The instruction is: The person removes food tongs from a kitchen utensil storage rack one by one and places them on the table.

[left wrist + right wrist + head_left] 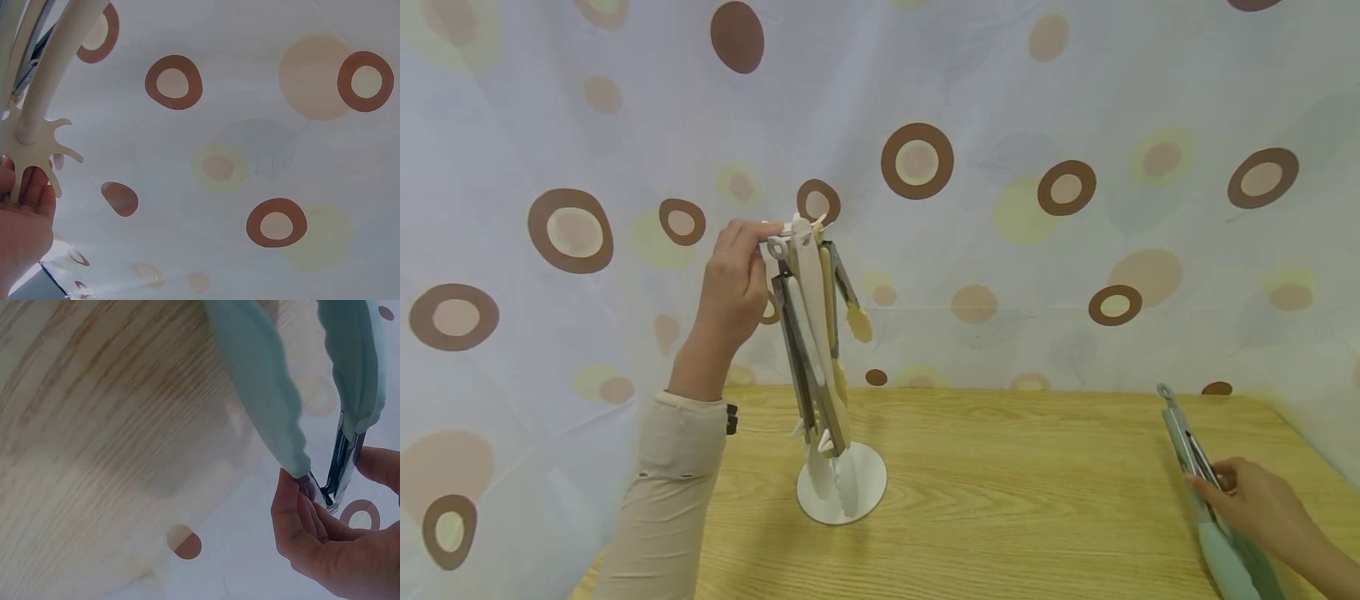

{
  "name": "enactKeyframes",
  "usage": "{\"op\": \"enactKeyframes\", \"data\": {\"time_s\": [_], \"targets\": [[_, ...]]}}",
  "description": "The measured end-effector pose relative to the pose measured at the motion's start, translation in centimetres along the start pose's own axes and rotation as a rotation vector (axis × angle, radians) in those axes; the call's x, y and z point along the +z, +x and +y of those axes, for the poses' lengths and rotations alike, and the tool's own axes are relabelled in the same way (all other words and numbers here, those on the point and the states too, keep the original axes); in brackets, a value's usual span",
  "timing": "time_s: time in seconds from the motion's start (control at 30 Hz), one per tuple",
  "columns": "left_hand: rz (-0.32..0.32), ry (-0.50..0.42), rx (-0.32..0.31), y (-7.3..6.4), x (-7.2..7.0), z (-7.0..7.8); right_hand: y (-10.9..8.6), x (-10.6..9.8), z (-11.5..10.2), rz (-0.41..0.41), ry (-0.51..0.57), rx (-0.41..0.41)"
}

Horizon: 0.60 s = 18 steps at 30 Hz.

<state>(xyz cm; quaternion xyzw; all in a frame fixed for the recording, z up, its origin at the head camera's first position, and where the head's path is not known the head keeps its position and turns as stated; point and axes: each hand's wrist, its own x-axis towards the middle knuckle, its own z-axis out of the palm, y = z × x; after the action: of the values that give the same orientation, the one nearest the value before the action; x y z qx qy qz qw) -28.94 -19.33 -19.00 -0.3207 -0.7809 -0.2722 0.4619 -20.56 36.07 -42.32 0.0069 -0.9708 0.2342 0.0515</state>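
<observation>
A white rotating-style utensil stand (872,483) with a round base stands on the table. Its star-shaped hook top (44,147) is gripped at the edge by my left hand (733,279), thumb and fingers around a hook. Several kitchen tongs hang from it, among them white-tipped tongs (846,483) and yellow-tipped tongs (859,323); they overlap, so some are partly hidden. Far to the right, my right hand (1262,500) holds mint-green tongs (256,375) by the metal arms. Their scalloped heads are spread apart in the right wrist view.
The wood-grain table (1000,483) reaches back to a patterned curtain (970,275) of brown, yellow and tan spots. Table surface lies between the stand and the mint-green tongs. A black band (732,419) sits at the left sleeve.
</observation>
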Motion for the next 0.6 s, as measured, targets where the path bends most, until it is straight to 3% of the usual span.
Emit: {"op": "enactKeyframes", "data": {"time_s": [0.6], "targets": [[-0.001, -0.004, 0.008, 0.0, 0.0, 0.0, -0.1, 1.3, 0.2, -0.036, -0.064, -0.022]]}}
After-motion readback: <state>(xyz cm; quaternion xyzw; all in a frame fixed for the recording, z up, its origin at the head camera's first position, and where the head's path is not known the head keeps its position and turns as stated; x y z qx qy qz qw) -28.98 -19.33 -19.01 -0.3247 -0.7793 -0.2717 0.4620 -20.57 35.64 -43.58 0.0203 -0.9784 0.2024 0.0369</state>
